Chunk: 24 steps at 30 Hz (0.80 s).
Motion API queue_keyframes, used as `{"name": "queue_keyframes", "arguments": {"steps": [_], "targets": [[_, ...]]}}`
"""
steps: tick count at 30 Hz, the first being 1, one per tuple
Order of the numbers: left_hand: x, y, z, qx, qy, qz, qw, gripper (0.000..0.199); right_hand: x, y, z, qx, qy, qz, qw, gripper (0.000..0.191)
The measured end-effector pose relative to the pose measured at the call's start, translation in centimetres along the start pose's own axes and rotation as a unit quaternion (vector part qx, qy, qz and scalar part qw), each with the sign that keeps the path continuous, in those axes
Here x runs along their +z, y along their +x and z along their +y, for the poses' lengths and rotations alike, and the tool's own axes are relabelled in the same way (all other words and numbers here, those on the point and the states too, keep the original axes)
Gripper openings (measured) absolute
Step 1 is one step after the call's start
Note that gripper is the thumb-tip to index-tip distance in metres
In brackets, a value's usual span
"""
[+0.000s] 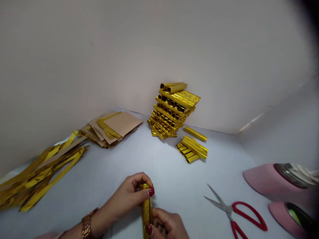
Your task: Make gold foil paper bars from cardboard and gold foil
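Between both hands, at the front of the table, is a shiny gold foil paper strip (147, 210), folded lengthwise and pointing away from me. My left hand (138, 191) pinches its far end between thumb and fingers. Lower down, my right hand (165, 224) grips the near part, thumb on top; the strip's near end runs out of the picture. Farther back stands a crisscross stack of gold paper tubes (171, 111). In front of it lie a small pile of gold tubes (193, 149) and one single gold tube (195, 133).
Open scissors (229, 209) with red handles lie to the right. Beside them are two pink containers (264, 181) with things inside. At the left are gold-backed paper squares (123, 123) and a heap of gold paper strips (47, 169). Pale walls (139, 49) stand behind the table.
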<state>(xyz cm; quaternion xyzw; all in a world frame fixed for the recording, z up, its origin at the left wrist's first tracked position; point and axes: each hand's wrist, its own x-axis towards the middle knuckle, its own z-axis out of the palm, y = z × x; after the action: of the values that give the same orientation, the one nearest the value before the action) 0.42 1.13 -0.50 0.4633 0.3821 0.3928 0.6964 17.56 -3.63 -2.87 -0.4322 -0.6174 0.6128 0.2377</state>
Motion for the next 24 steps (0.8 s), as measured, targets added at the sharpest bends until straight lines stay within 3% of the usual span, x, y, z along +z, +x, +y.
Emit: {"name": "queue_keyframes", "arguments": {"steps": [6,12,18,24], "targets": [[-0.04,-0.09,-0.13,0.014,-0.001,0.005,1.0,0.036,-0.01,0.08,-0.13,0.004,0.014,0.002,1.0,0.06],[0.07,-0.26,0.64,0.047,0.003,0.025,0.999,0.033,0.06,-0.04,-0.33,0.016,0.033,0.045,0.998,0.057],[-0.28,-0.32,0.6,0.066,0.078,0.043,0.994,0.028,0.01,-0.13,-0.08,0.007,0.027,0.058,0.998,0.056],[-0.43,-0.23,0.7,0.09,0.076,0.041,0.992,0.025,0.04,-0.02,-0.07,0.011,0.029,0.058,0.998,0.053]]}}
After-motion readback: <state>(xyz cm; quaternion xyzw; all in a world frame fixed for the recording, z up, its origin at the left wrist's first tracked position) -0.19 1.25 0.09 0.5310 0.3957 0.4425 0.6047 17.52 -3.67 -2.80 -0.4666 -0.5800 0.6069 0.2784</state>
